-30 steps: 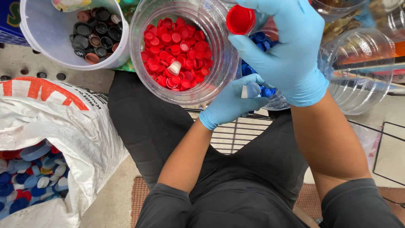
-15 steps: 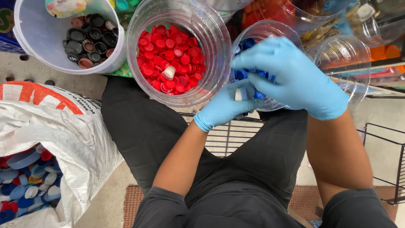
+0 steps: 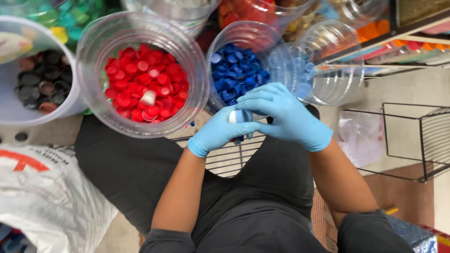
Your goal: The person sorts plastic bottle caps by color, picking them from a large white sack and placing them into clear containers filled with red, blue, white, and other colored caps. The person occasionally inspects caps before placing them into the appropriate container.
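Holding a small cluster of bottle caps [image 3: 239, 117], the left hand [image 3: 218, 133] in its blue glove curls its fingers shut around them, a white cap and a blue one showing at the top of the grip. The right hand [image 3: 283, 115], also gloved in blue, lies over the caps from the right, its fingers bent and pinched together on the same cluster, so the two hands touch. They meet near the person's lap, just in front of the clear jar of blue caps [image 3: 236, 77], whose near rim the right-hand fingers overlap. To the left stands the clear jar of red caps [image 3: 143, 89], with one white cap lying among the red. Farther left, a white tub [image 3: 16, 110] holds dark caps. To the right of the blue jar, a clear plastic container [image 3: 335, 70] lies tilted. Below the hands a wire rack [image 3: 229, 157] shows between the knees, and another black wire frame [image 3: 422, 140] stands at the right. A white printed sack [image 3: 47, 197] sits at near left.
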